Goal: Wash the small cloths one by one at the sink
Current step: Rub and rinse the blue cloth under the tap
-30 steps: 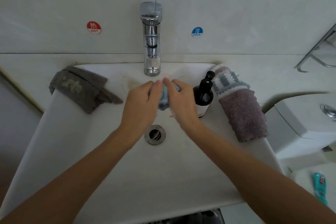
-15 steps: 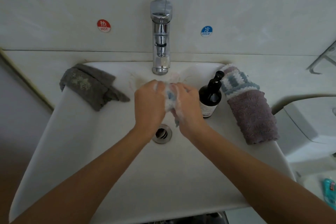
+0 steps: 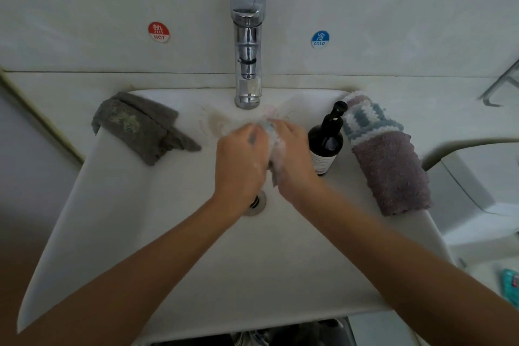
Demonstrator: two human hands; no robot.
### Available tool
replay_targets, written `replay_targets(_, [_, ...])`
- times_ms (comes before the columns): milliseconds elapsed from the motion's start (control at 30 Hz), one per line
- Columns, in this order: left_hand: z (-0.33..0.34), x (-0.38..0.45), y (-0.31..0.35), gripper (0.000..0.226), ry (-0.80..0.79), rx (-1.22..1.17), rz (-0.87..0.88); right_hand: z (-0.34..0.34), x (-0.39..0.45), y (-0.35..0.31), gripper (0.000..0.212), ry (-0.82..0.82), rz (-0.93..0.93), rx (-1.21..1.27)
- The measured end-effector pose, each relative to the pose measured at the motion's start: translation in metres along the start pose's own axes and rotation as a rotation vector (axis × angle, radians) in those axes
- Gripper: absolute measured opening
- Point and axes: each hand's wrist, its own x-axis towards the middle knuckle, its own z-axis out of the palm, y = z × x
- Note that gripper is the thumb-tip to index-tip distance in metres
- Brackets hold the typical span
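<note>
Over the white sink (image 3: pixel 174 233), just below the chrome tap (image 3: pixel 247 50), my left hand (image 3: pixel 240 163) and my right hand (image 3: pixel 295 160) press together around a small soapy light-blue cloth (image 3: pixel 273 146). Both hands grip it, and most of the cloth is hidden between them. A grey cloth (image 3: pixel 140 129) lies on the sink's left rim. On the right rim lie a blue-and-white patterned cloth (image 3: pixel 365 121) and a mauve cloth (image 3: pixel 393 171). The drain (image 3: pixel 258 202) shows under my left wrist.
A dark pump bottle (image 3: pixel 325 143) stands right beside my right hand. Hot (image 3: pixel 158 32) and cold (image 3: pixel 320 39) stickers sit on the wall. A toilet tank (image 3: pixel 483 185) is at the right, a teal tube (image 3: pixel 509 286) lower right.
My hands have closed tighter round the blue cloth and rubbed it; more foam shows and less of the cloth is visible. The camera view has shifted slightly.
</note>
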Motion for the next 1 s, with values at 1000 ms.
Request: replay_targets(1000, [-0.009,0.017,-0.020,0.043,0.062,0.026,0.089,0.007,-0.005,0.013,0.037,-0.009,-0.156,-0.177])
